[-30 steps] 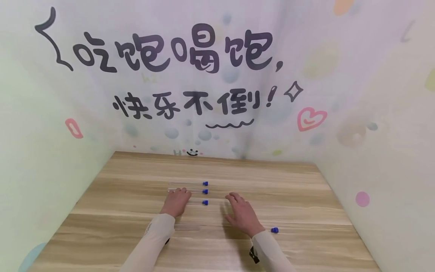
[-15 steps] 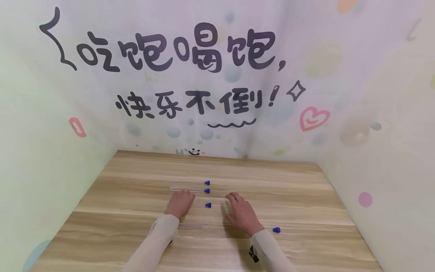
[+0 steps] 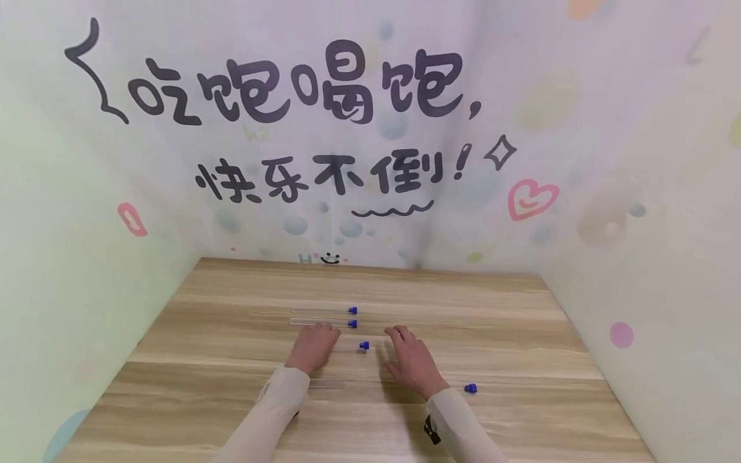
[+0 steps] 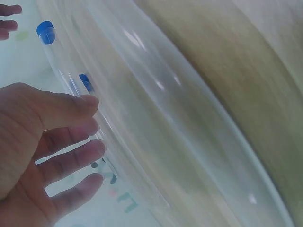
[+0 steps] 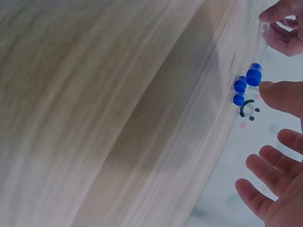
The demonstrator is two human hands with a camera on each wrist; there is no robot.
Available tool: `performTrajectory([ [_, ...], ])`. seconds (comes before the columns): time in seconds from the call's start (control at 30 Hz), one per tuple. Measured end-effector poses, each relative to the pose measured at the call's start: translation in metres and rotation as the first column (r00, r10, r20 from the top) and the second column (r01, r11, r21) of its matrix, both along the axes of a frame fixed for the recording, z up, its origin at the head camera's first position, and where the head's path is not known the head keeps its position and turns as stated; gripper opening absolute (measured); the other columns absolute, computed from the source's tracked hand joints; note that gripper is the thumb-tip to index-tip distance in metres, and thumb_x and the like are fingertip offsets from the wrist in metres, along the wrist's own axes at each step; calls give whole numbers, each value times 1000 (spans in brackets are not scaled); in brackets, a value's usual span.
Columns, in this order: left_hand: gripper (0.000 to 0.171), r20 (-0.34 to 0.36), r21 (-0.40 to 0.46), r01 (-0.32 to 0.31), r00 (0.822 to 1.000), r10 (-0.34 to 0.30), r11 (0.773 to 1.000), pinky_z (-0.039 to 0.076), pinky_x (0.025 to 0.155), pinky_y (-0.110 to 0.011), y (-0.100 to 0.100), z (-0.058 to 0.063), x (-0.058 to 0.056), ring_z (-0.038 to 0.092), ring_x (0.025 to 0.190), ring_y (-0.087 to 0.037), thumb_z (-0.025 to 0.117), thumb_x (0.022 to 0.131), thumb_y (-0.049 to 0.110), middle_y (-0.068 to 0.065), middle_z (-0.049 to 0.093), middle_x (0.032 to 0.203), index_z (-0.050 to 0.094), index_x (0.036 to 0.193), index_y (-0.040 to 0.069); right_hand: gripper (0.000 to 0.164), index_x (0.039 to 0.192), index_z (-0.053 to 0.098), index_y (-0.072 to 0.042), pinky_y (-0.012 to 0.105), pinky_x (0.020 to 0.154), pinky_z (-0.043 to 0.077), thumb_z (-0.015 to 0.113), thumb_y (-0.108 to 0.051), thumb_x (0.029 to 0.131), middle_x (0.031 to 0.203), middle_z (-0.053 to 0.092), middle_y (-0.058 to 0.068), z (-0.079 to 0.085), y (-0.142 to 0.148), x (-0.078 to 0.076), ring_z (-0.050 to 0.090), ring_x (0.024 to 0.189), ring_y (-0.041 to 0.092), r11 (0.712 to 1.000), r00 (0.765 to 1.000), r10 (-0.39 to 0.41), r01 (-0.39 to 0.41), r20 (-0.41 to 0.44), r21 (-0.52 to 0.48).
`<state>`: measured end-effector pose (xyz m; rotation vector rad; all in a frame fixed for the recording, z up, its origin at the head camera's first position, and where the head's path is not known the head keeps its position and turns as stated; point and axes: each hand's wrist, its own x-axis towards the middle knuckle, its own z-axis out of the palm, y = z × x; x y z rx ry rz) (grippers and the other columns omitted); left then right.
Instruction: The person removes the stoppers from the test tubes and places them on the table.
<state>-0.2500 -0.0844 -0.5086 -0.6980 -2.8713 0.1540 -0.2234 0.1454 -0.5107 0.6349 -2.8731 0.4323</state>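
My left hand (image 3: 314,348) pinches a clear test tube with a blue cap (image 3: 364,346) between thumb and fingers, its cap end pointing right. In the left wrist view the capped test tube (image 4: 46,35) runs behind the thumb (image 4: 71,108). Beyond the left hand lie two more capped test tubes, one with its cap (image 3: 352,310) farther back and one with its cap (image 3: 352,324) nearer. My right hand (image 3: 415,363) hovers over the table with fingers spread and nothing held. In the right wrist view its thumb (image 5: 284,97) appears close to the blue caps.
An open clear tube (image 3: 327,384) lies nearer me, partly hidden by the left sleeve. To the right a loose blue cap (image 3: 471,388) sits on the wooden table (image 3: 521,334). A printed cloth wall (image 3: 324,225) stands behind, with side walls left and right.
My left hand has come back from the middle tube to the nearest capped one and moved it a little to the right. My right hand stays in place.
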Motion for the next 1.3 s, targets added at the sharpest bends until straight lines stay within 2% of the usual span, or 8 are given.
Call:
performTrajectory([
  [0.2,22,-36,41,44,998,-43,998,55,70,-38,7,6,4,65,81,-21,73,76,0,-5,66,86,66,93,11,60,129,48,-4,46,84,51,77,-19,79,124,55,15,0,1,0,58,107,30,1000,1000,-4,3,-28,-11],
  [0.43,22,-30,48,69,997,-67,996,54,79,-40,19,17,9,66,91,-21,71,82,5,-4,68,96,66,102,13,58,127,49,-5,46,82,51,77,-19,79,121,56,14,1,1,-1,58,107,30,1000,999,-2,1,-49,-26],
  [0.6,25,-16,47,76,997,-76,996,54,82,-42,25,23,13,66,95,-23,71,81,5,-6,69,103,65,105,12,54,125,51,-6,44,81,52,76,-19,80,115,59,11,3,0,0,60,102,27,1000,998,-4,2,-68,-25],
  [0.93,21,-6,27,88,996,-88,996,55,75,-38,30,18,16,65,89,-21,72,81,7,-5,68,97,63,99,12,51,117,56,-9,41,79,51,82,-16,73,109,60,7,4,2,3,61,96,24,999,993,-5,1,-116,-34],
  [1.17,16,-56,44,128,991,-125,991,53,67,-36,35,17,21,63,80,-18,72,80,6,-2,66,88,62,90,13,46,105,57,-11,35,68,50,85,-16,69,94,57,2,4,4,5,58,81,18,1000,986,-10,7,-168,-20],
  [1.3,16,-57,58,139,989,-136,989,52,65,-36,38,18,24,62,79,-18,72,79,6,-1,67,88,63,90,14,43,101,58,-11,33,66,50,85,-17,68,89,57,1,6,5,6,58,78,17,1000,984,-6,2,-178,-22],
])
